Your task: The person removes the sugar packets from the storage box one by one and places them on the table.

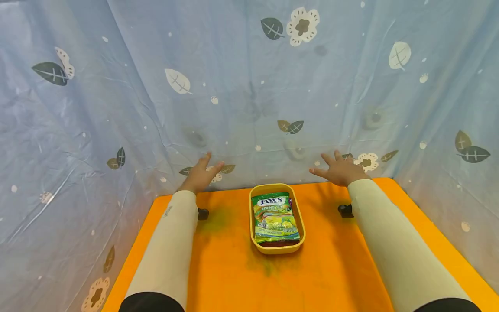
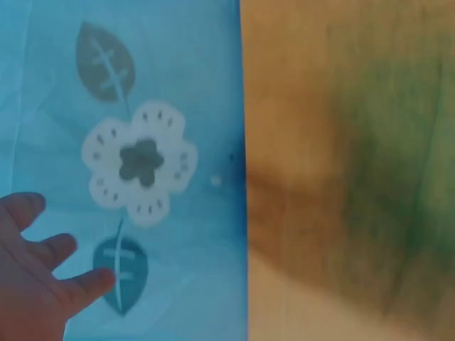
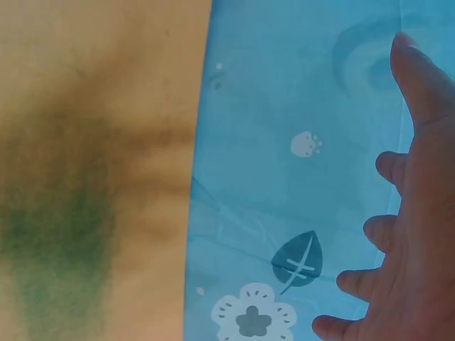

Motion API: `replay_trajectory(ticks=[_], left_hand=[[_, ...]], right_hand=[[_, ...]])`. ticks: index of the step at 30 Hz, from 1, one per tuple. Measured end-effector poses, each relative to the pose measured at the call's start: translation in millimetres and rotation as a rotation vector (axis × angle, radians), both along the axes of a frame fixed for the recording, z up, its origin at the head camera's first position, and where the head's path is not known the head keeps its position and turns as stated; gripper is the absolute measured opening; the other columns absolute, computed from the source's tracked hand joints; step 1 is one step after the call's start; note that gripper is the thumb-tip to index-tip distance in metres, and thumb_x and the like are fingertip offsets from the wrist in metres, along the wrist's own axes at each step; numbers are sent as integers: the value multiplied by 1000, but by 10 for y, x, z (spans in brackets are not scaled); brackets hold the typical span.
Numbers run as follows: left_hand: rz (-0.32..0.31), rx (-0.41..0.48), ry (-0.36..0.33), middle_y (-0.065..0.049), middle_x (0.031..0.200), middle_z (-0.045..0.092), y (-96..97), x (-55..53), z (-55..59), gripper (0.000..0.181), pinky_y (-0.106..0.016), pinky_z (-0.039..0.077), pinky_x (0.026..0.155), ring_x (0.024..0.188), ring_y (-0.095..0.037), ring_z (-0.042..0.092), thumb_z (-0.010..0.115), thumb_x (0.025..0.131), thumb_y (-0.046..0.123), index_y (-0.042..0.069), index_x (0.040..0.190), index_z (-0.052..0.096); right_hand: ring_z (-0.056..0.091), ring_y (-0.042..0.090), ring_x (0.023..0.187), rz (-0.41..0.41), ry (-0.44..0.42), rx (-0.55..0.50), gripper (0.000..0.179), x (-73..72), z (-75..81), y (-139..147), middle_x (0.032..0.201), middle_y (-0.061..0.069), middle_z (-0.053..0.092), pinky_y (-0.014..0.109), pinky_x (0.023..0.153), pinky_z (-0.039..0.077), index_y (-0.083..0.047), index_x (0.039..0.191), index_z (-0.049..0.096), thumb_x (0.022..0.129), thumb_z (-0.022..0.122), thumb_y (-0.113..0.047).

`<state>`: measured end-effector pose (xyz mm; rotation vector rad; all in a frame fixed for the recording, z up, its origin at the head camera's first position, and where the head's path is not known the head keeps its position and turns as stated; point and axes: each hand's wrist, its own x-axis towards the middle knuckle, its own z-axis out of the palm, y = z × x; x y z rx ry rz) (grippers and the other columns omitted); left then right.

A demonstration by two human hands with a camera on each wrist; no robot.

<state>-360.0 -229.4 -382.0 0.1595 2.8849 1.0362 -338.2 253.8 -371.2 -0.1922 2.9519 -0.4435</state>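
At ten o'clock from the yellow tray, the left hand is hovering, fingers spread, holding nothing. Sitting on the orange table, the tray is looking stiff, probably suiting a grip at its nine and three o'clock walls; its green FOX'S packet is seeming light, soft and slippery. Something dark, perhaps another packet, is lying beneath. At two o'clock, the right hand is spreading its fingers, empty.

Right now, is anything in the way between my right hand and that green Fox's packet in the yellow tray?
Only the yellow tray's rim, around the green packet; the tray is open above. Nothing else visible stands between the packet and your right hand. The black object near your right sleeve sits off to the side.
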Motion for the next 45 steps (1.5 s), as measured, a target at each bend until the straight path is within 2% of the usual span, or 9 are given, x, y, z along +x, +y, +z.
replay_trajectory(ticks=[6,10,16,19,23,27,37,42,45], left_hand=[[-25,161,-23,-9,180,14,219,32,-151,103,-73,21,122,159,-46,24,46,97,87,40,176,-1],[-48,275,-50,-7,181,8,344,97,-340,107,-73,21,123,161,-44,20,52,97,85,37,176,-1],[-78,501,-127,-16,181,6,496,246,-623,114,-72,45,109,162,-43,20,66,96,76,32,177,-1],[-61,533,-151,-15,181,10,570,304,-742,119,-66,53,102,159,-42,29,73,91,76,34,177,2],[-75,561,-175,-16,180,13,646,367,-874,110,-61,58,98,145,-46,49,76,99,59,31,177,3],[-98,598,-201,-17,180,13,709,427,-981,100,-60,59,95,140,-51,53,74,106,39,26,178,6],[-103,712,-244,-23,176,23,850,544,-1245,97,-58,54,105,161,-40,25,75,103,21,13,177,13],[-72,780,-267,-21,174,30,889,591,-1324,97,-59,52,108,157,-40,34,74,99,12,14,177,16],[-78,797,-277,-19,173,33,908,615,-1340,95,-60,49,110,156,-40,36,71,99,8,13,176,16]], right_hand=[[9,76,147,-3,7,2,112,0,-53,-3,174,36,-1,93,105,18,-13,176,20,96,38,-91],[10,74,148,-2,-3,-2,114,4,-86,-15,174,35,-2,92,106,17,-14,176,19,95,37,-92],[11,74,148,4,-9,-11,115,9,-106,-47,175,35,-1,92,105,20,-13,176,20,94,36,-93],[12,74,148,4,-13,-15,116,11,-127,-43,175,35,-1,91,106,20,-14,176,19,94,36,-94],[14,74,147,11,-21,-17,116,0,-174,-37,174,36,-1,90,107,21,-13,176,19,94,35,-94],[15,73,147,18,-36,-36,114,-14,-194,-32,174,37,-1,90,109,19,-11,176,17,97,36,-91],[16,59,156,38,-145,-274,112,-35,-200,-53,175,33,11,78,120,17,-4,175,8,102,35,-85],[21,60,155,41,-251,-513,106,6,-194,-117,177,31,6,77,118,25,-4,175,4,106,38,-78],[32,60,150,45,-314,-649,107,49,-196,-162,174,33,15,75,115,35,-3,174,0,107,40,-76]])
